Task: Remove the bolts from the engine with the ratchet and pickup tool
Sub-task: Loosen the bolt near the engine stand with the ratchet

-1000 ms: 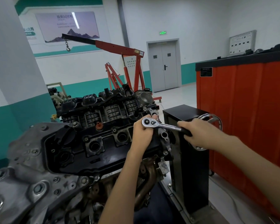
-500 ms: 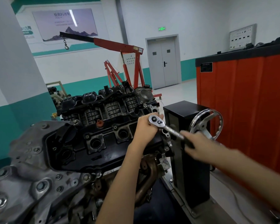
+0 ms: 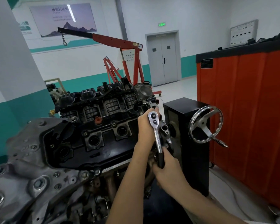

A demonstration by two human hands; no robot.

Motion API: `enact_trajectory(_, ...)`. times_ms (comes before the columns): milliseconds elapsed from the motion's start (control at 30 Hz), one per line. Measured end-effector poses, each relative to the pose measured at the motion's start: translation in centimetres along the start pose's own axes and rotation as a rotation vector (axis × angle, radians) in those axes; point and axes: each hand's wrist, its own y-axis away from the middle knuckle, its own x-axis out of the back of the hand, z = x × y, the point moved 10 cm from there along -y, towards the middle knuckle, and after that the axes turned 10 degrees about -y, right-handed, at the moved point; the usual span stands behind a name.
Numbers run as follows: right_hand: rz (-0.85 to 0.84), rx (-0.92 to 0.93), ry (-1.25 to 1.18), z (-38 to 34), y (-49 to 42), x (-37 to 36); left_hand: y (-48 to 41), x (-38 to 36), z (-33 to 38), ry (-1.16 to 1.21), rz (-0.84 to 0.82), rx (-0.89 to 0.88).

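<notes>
Fingers of my right hand [image 3: 167, 169] wrap the ratchet [image 3: 157, 138] handle; left hand [image 3: 145, 126] grips its head on the engine [image 3: 103, 152].

- The left forearm [image 3: 128, 183] rises bare from the bottom edge, slanting up and slightly right; the wrist runs straight, in line with the arm.
- The left hand [image 3: 145, 126] turns its back to the camera; its fingers [image 3: 155, 109] curl round the head of the ratchet [image 3: 157, 138], their tips just showing beyond it.
- The right forearm [image 3: 208, 206] comes in bare from the lower right corner, pointing up and left.
- The right hand [image 3: 167, 168] sits below the left, near it but apart; its fingers wrap the ratchet's black handle, the uppermost one reaching up beside the shaft.
</notes>
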Motion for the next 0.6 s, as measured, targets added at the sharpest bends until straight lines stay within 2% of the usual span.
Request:
enact_trajectory(133, -0.160, 0.103, 0.302, -2.7, -1.6, 4.4, -0.5, 0.1, -0.1, -0.089, -0.160, -0.030)
enact_trajectory(200, -0.271, 0.135, 0.623, -3.9, -3.8, 7.5, -0.3, -0.1, 0.1, -0.127, -0.161, -0.037)
enact_trajectory(267, -0.293, 0.246, 1.053, -6.2, -6.5, 9.7, -0.2, -0.2, 0.2, -0.155, -0.140, -0.045)
enact_trajectory(333, -0.287, 0.361, 1.235, -8.3, -8.1, 10.0, -0.1, 0.1, 0.1, -0.135, -0.112, -0.046)
enact_trajectory(400, -0.234, 0.354, 1.205, -8.4, -8.0, 9.7, -0.1, 0.7, -0.1, -0.095, -0.058, -0.032)
enact_trajectory(467, -0.142, 0.279, 1.030, -6.7, -6.1, 9.2, 0.1, 1.1, -0.1, -0.052, 0.005, 0.003)
enact_trajectory(600, -0.076, 0.066, 0.291, -1.9, -0.5, 3.6, 0.6, 0.7, 0.5, -0.030, 0.055, -0.001)
